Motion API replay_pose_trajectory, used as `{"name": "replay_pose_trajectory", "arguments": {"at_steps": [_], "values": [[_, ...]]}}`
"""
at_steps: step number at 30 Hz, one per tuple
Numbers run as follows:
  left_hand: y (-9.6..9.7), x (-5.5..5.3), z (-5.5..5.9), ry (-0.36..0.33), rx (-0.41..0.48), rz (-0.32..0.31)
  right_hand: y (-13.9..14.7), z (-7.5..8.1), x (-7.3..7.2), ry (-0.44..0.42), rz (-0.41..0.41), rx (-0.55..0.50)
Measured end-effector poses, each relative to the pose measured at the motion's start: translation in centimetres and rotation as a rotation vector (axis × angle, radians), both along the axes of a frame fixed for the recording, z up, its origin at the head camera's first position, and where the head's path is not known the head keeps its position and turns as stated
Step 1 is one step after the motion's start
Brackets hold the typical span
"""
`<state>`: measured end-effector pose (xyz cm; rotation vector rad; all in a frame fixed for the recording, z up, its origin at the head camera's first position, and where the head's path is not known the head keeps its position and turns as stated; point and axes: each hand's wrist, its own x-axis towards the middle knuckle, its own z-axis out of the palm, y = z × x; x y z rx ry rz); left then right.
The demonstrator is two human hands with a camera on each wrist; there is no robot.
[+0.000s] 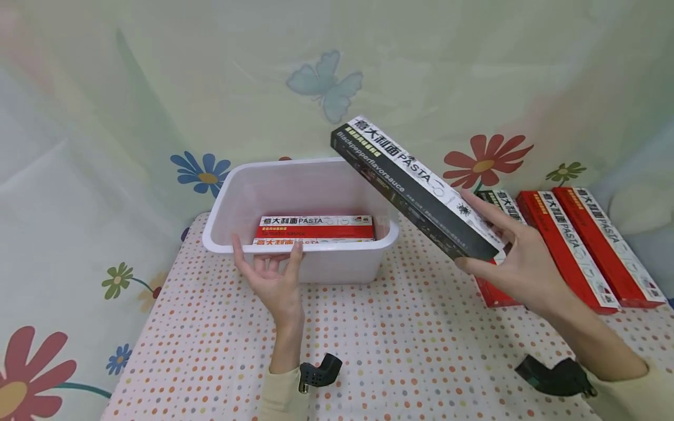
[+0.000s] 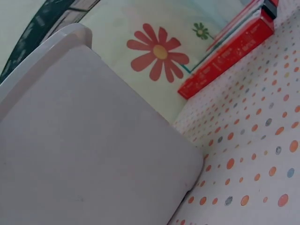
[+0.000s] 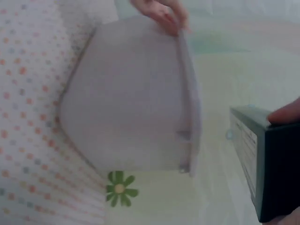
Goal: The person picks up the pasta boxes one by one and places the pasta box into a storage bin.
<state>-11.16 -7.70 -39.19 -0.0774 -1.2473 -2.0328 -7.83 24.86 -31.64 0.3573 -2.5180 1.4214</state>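
My right hand (image 1: 526, 263) holds a black pasta box (image 1: 416, 193) by its near end, thumb and fingers on opposite sides. The box is raised and tilted, its far end over the right part of a white plastic bin (image 1: 337, 266). Its print reads "Blackpepperflavorsauce". At the bin's front rim my left hand (image 1: 274, 280) grips the edge, thumb and forefinger at the lip and other fingers bent beneath it. Red tomato-sauce pasta boxes (image 1: 316, 229) lie inside the bin, partly hidden by the front wall. In the right wrist view, the black box's end (image 3: 281, 173) shows dark between fingers.
Two red pasta boxes (image 1: 568, 251) lie side by side on the dotted tablecloth (image 1: 411, 351) at the right. Beside them, a dark-topped pasta box (image 1: 502, 202) and a red box side (image 1: 495, 292) are partly covered by my right hand. A flowered curtain (image 1: 421, 76) hangs behind the bin.
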Motion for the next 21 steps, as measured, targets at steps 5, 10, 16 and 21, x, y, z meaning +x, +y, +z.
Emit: {"name": "replay_pose_trajectory", "arguments": {"at_steps": [5,10,16,21], "values": [[0.0,0.0,-0.2,0.003,-0.016,0.000,-0.4,3.5,-4.3,-0.111,0.147,0.065],[-0.1,0.0,-0.2,0.008,-0.015,0.005,-2.6,5.0,-7.2,-0.188,0.284,0.108],[0.1,-0.1,-0.2,0.008,0.015,-0.001,-6.0,5.5,-9.3,-0.271,0.414,0.156],[0.2,-0.2,-0.2,-0.009,0.022,0.008,-8.8,5.3,-10.7,-0.289,0.499,0.258]]}}
